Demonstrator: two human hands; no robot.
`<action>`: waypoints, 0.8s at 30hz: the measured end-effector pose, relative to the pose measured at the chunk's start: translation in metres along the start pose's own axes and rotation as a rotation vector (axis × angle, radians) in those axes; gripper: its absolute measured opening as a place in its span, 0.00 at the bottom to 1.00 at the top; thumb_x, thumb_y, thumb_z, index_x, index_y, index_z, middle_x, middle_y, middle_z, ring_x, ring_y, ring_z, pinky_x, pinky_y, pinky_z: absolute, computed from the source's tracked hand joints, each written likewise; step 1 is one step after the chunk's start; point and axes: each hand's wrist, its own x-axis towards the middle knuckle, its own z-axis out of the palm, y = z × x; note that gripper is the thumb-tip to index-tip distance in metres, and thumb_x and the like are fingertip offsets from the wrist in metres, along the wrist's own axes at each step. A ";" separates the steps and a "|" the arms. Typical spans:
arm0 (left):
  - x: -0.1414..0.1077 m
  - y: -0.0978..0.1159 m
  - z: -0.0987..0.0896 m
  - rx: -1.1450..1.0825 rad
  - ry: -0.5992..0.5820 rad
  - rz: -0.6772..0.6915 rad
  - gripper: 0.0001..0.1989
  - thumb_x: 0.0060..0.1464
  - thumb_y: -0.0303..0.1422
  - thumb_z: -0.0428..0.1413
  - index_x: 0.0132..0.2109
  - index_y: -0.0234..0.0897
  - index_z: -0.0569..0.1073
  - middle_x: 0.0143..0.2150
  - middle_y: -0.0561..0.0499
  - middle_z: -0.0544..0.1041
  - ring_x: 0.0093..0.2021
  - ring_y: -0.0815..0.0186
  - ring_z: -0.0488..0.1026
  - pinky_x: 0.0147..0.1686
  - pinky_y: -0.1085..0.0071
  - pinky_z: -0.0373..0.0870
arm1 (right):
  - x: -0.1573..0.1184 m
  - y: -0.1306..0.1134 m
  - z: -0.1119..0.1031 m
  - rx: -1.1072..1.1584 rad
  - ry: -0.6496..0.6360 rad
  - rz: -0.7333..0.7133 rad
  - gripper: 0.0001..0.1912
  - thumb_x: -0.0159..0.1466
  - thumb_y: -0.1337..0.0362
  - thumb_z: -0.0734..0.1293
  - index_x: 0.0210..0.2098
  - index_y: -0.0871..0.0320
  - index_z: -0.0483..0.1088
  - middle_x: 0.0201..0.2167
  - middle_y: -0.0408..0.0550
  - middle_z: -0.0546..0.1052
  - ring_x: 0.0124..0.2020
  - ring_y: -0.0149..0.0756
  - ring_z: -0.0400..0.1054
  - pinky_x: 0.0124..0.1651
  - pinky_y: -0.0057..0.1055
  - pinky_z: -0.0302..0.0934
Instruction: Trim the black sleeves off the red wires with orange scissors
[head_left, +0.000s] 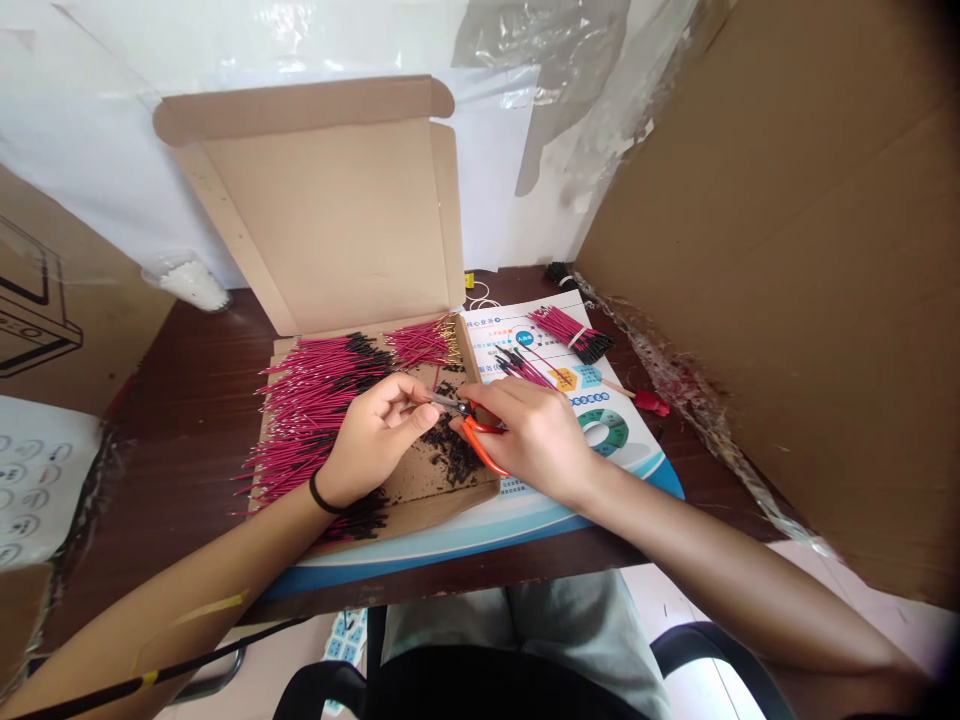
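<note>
My right hand (541, 430) is closed around a pair of orange-handled scissors (484, 445), whose blades point left to the fingertips of my left hand (386, 435). The left thumb and fingers are pinched at the blade tips; a thin red wire (436, 378) shows just above them, its lower end hidden. Beneath both hands lies an open cardboard box (420, 490). A thick layer of red wires with black ends (300, 410) fills its left side. Black scraps (457, 455) are scattered over the box bottom at the right.
Behind stands the raised box lid (330, 210). On a printed sheet (637, 465) to the right are loose wires (525, 368) and a banded wire bundle (574, 335). A clear cup of white pieces (191, 282) lies at back left. A tall cardboard panel (810, 250) bounds the right.
</note>
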 end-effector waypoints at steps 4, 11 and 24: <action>0.000 0.000 0.000 -0.005 0.002 -0.015 0.11 0.47 0.36 0.61 0.33 0.35 0.68 0.30 0.52 0.72 0.30 0.70 0.71 0.32 0.74 0.70 | 0.001 -0.002 -0.001 0.003 -0.015 -0.007 0.14 0.64 0.60 0.62 0.41 0.61 0.75 0.32 0.50 0.79 0.33 0.35 0.72 0.35 0.29 0.63; 0.000 0.000 0.001 0.010 0.017 0.036 0.11 0.45 0.36 0.63 0.32 0.35 0.70 0.29 0.53 0.71 0.30 0.70 0.71 0.31 0.74 0.71 | 0.000 0.001 0.001 -0.027 -0.019 -0.052 0.13 0.64 0.60 0.62 0.41 0.60 0.75 0.31 0.48 0.78 0.32 0.35 0.71 0.33 0.28 0.61; -0.001 0.005 0.002 0.015 0.036 0.005 0.12 0.44 0.37 0.63 0.32 0.35 0.70 0.28 0.53 0.72 0.29 0.70 0.71 0.31 0.73 0.72 | -0.002 0.004 0.001 -0.055 -0.036 -0.091 0.12 0.65 0.60 0.62 0.42 0.59 0.74 0.31 0.47 0.77 0.32 0.34 0.69 0.34 0.29 0.59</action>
